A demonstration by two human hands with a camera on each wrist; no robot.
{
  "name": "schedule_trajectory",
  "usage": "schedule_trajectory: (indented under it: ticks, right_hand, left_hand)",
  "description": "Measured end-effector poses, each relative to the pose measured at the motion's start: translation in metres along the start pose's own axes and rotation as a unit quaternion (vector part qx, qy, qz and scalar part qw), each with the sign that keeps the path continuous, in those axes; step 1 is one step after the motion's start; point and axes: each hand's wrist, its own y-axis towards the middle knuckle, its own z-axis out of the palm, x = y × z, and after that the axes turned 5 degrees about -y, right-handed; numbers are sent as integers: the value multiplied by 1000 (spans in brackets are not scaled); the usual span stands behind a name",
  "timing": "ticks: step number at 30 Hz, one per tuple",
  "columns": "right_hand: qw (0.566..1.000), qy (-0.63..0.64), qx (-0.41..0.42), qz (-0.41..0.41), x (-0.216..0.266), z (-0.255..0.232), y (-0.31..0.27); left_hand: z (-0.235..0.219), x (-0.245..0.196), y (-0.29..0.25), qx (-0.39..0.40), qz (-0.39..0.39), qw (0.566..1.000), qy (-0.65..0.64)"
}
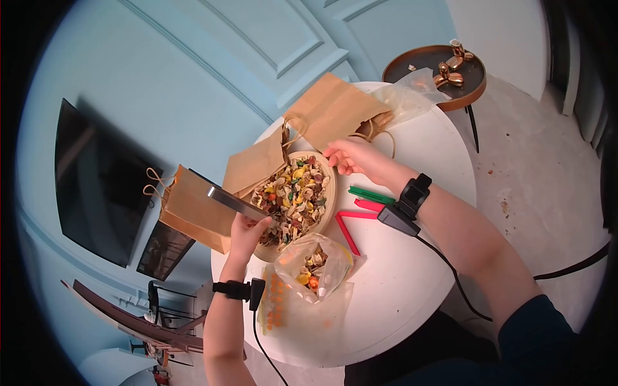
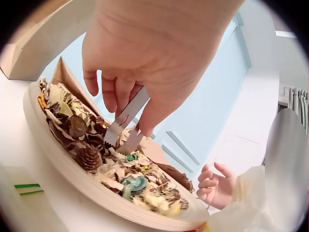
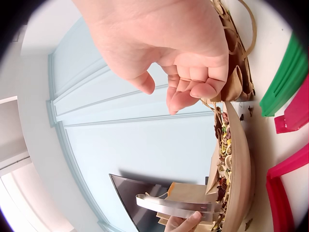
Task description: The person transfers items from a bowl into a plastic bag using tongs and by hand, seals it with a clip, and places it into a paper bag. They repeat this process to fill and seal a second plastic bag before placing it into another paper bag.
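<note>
My left hand (image 1: 248,237) grips a pair of metal tongs (image 1: 233,201) over the left side of a round wooden bowl (image 1: 332,193). Dried potpourri (image 1: 299,193) in mixed colours fills the bowl, with a pine cone (image 2: 89,157) among it. In the left wrist view the toothed tong tips sit down in the potpourri, slightly apart. Held over the bowl's far right edge, beside a paper bag, is my right hand (image 1: 354,157); its fingers (image 3: 193,72) curl loosely around nothing. A clear plastic bag (image 1: 290,262) with some potpourri inside stands open at the bowl's near side.
Brown paper bags (image 1: 335,109) stand and lie behind and left of the bowl. Green sealing clips (image 1: 372,195) and a bent red clip (image 1: 347,233) lie on the white round table (image 1: 412,270). A side table (image 1: 402,64) holds a shiny figurine (image 1: 449,76).
</note>
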Motion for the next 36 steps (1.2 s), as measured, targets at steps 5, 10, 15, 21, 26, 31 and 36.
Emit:
schedule_trajectory:
  ticks: [5,10,15,21,26,31,36]
  right_hand:
    - [1000,-8,11,-2,-1,0,1]
    - [1000,-2,-8,11,-4,0,4]
    - [1000,-1,-4,7,-4,-1,3]
    - [1000,-4,-8,12,-3,1,1]
    - [1000,-9,-6,5,-4,1,2]
    - [1000,-8,-2,10,-5,0,4]
    - [1000,-8,-2,4,-5,0,3]
  left_hand:
    - [3,16,5,22,-7,998,61]
    - [4,18,4,15,-1,1000,11]
    - [-5,-4,-7,-28,15,999,-43]
    - [1,-44,-31,-17,21,998,-58]
    - [8,-24,-28,26,13,999,30]
    - [21,-4,-17,43,43,995,81]
    - [29,-8,-13,45,20,998,47]
